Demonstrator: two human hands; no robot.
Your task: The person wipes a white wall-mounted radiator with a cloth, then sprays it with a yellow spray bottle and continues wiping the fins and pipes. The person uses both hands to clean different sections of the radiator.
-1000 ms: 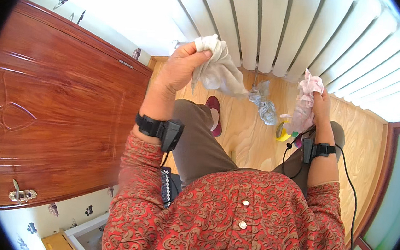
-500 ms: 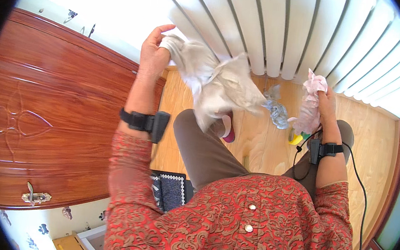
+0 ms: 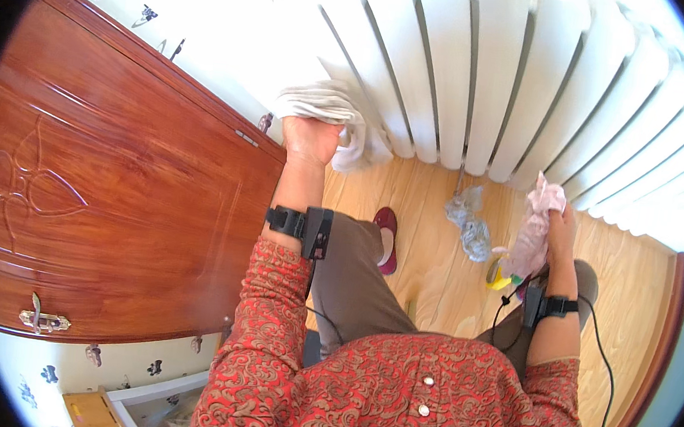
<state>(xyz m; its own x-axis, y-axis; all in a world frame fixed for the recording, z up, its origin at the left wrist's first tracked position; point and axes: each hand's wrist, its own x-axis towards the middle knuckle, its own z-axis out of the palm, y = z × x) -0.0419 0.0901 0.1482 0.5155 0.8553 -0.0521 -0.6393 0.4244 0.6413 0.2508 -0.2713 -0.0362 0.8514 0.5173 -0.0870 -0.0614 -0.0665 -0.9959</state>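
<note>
A whitish cloth [image 3: 318,100] is bunched in my left hand [image 3: 309,140], with a loose end hanging down beside it. That hand is at the left end of the white ribbed radiator [image 3: 490,88]; whether the cloth touches the radiator I cannot tell. My right hand [image 3: 562,233] is closed round a crumpled pale pink cloth [image 3: 535,228] near my right knee, below the radiator's lower edge. Between the hands, a crumpled grey-blue bundle [image 3: 475,239] shows against the floor, just under the radiator.
A reddish-brown wooden cabinet door [image 3: 140,169] with a metal handle [image 3: 43,321] fills the left side. Something yellow [image 3: 496,276] shows below the pink cloth. A black cable [image 3: 611,355] runs down by my right arm. An open drawer [image 3: 125,415] is at lower left.
My left hand has come down and right, and the whitish cloth, spread and swinging before, is now bunched in it. The right hand still holds the pink cloth. The view has shifted.
</note>
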